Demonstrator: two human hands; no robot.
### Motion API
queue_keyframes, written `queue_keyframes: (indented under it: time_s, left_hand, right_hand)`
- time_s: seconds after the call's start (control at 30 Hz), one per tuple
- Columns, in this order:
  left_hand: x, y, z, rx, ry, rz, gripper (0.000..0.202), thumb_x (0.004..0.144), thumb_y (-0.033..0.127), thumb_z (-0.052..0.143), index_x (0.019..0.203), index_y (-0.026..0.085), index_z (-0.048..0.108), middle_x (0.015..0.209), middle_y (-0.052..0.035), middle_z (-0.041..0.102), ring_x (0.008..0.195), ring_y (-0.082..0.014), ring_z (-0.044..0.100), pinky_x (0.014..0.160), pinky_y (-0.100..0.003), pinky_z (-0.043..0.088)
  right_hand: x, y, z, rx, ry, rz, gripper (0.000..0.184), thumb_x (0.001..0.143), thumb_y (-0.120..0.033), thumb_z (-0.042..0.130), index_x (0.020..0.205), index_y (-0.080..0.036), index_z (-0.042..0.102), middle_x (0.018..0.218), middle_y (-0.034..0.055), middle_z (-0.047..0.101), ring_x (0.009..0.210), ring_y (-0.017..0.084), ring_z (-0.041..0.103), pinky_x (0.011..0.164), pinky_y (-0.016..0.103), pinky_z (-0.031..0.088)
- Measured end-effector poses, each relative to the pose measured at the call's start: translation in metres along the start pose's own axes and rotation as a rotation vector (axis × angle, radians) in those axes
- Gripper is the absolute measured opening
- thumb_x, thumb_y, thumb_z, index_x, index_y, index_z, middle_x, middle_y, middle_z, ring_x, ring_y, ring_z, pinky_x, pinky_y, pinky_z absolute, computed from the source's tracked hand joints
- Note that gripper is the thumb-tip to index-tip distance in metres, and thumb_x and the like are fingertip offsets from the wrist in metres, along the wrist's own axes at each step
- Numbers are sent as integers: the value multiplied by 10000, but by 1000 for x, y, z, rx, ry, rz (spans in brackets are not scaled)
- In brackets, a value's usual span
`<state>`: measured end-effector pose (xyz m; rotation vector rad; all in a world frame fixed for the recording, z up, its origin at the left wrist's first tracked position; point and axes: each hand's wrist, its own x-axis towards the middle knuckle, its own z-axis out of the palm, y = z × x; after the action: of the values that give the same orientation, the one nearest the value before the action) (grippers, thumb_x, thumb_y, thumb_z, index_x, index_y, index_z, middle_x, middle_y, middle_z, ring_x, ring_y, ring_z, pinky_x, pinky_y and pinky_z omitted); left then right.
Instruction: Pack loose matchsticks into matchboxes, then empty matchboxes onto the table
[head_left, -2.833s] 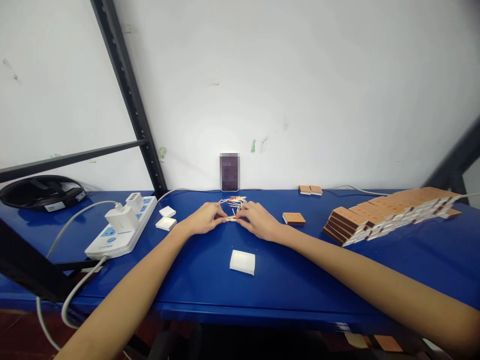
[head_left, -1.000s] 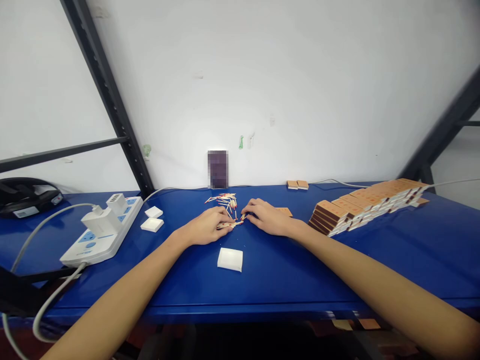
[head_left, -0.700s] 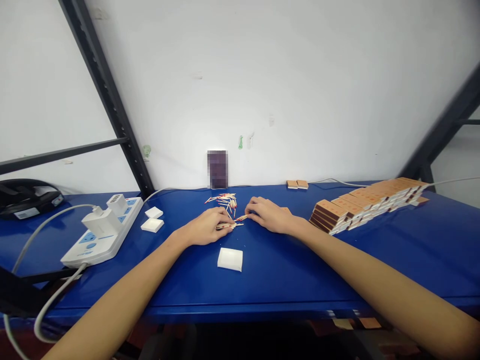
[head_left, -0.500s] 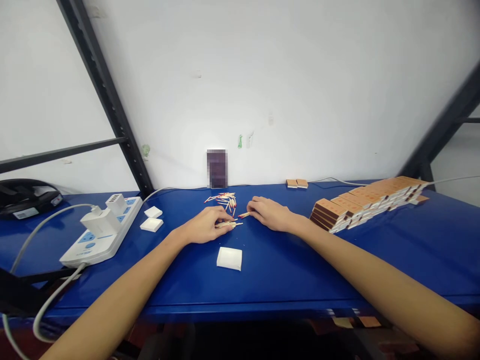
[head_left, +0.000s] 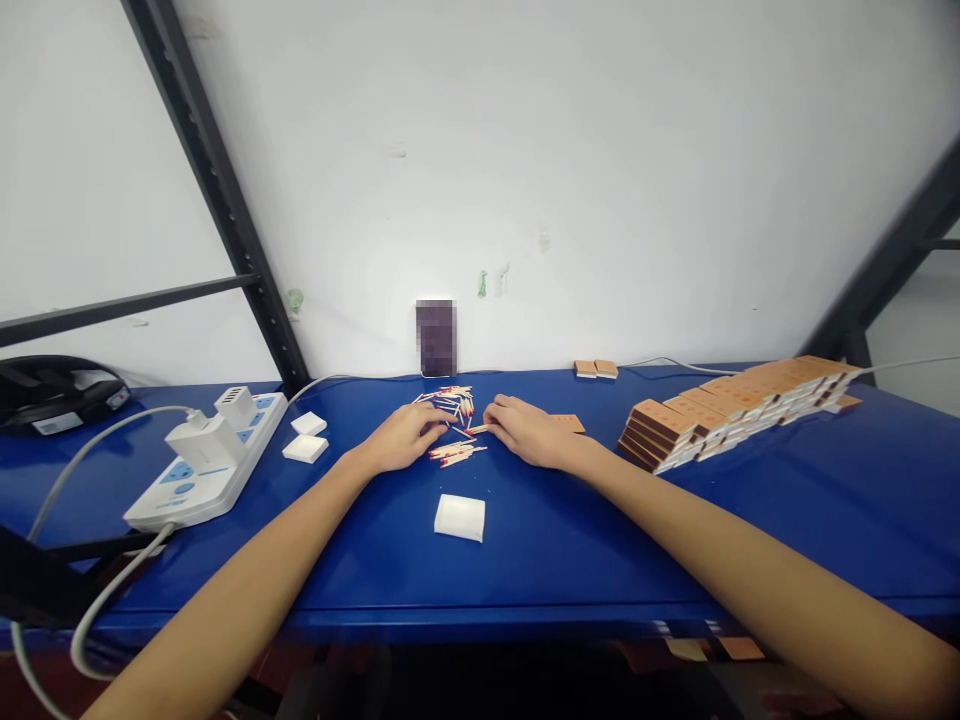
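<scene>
A scatter of red-tipped matches lies on the blue table near the wall. A small gathered bundle of matches lies just in front of my hands. My left hand rests on the table with fingers curled toward the loose matches. My right hand pinches a few matches at its fingertips beside the scatter. An open white matchbox tray sits on the table nearer to me. A brown matchbox sleeve lies just behind my right hand.
A long slanted row of brown matchboxes runs along the right. Two more brown boxes sit by the wall. Two white trays and a white power strip with cables are on the left, behind a black shelf post.
My left hand has let go of the small bundle, which now lies on the table, and moved back toward the scatter. My right hand has shifted slightly left with matches in its fingertips.
</scene>
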<state>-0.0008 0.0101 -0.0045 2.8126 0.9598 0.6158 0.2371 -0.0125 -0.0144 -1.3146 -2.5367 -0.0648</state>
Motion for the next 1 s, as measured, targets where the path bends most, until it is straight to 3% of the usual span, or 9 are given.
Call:
queue_keyframes:
  time_s: [0.13,0.33,0.53,0.73,1.0]
  left_hand:
    - [7,3,3,17,-34,32,266,930,275,474,1069,223,694,1030,-51,689,953,-182,599,874,-315,437]
    - [10,1,6,60,-22,-2,236,882,190,502,962,221,722,895,-39,675,857,-175,591,816,-306,438]
    - [7,-2,2,40,-38,-41,247,830,117,483,893,191,711,837,-18,675,749,-146,568,738,-265,433]
    - [1,-11,-1,100,-29,-7,238,802,91,460,857,177,675,783,-16,646,719,-142,552,722,-255,427]
    - [-6,-25,-5,153,15,-91,229,780,117,475,879,162,677,761,-36,598,673,-149,546,668,-261,423]
  right_hand:
    - [2,-7,0,12,9,-13,179,966,-210,387,936,-164,558,982,101,558,871,192,533,767,305,417]
    - [6,-11,3,5,23,-13,193,965,-216,393,981,-160,578,1001,110,568,918,209,541,799,325,424]
    - [9,-5,10,27,63,-42,278,967,-233,395,1204,-206,538,1035,91,564,964,215,538,798,326,423]
    - [10,-7,7,-5,38,-43,236,972,-238,385,1037,-197,608,974,87,553,888,199,533,738,301,403]
    - [11,-10,9,34,46,-82,241,970,-231,384,1022,-193,616,976,83,572,928,202,544,781,307,413]
